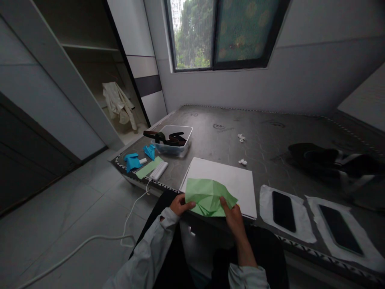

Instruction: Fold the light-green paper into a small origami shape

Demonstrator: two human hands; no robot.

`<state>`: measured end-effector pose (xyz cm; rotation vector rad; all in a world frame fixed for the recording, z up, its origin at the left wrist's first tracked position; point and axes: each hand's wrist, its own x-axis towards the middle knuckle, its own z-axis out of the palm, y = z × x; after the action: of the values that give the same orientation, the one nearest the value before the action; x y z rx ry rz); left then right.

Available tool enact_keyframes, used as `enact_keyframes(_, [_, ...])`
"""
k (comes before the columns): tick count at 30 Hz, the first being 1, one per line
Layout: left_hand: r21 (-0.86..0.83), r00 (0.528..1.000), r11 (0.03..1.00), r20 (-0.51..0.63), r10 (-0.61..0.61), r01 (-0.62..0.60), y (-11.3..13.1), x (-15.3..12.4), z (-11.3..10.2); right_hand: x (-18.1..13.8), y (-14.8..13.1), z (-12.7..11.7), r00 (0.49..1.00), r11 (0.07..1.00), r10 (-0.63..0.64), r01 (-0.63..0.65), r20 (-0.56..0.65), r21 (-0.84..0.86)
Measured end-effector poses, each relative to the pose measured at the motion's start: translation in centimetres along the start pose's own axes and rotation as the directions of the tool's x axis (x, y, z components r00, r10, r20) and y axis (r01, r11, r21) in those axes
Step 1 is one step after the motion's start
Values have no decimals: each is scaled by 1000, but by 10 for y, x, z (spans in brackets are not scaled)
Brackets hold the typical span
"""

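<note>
A creased light green paper [207, 194] lies partly folded over the near edge of a white board [228, 178]. My left hand [179, 204] pinches the paper's left edge with closed fingers. My right hand [233, 214] grips its lower right part, thumb on top. Both hands sit at the front edge of the grey mattress [270, 132].
A clear tub [174, 141] with dark items stands at the left, with blue folded papers [132, 161], a green strip [148, 167] and a white power strip [159, 170] with its cable [90, 241] beside it. Two phones [283, 210] [339, 228] lie on white paper at right. Dark clothing [331, 158] lies behind.
</note>
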<state>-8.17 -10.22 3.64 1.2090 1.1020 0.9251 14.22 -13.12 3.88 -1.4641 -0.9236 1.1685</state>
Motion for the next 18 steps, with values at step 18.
enact_keyframes(18, [179,868,976,-457,195,-125,-9,-2,14,1,11,9,940,994,-32,-5,340,108])
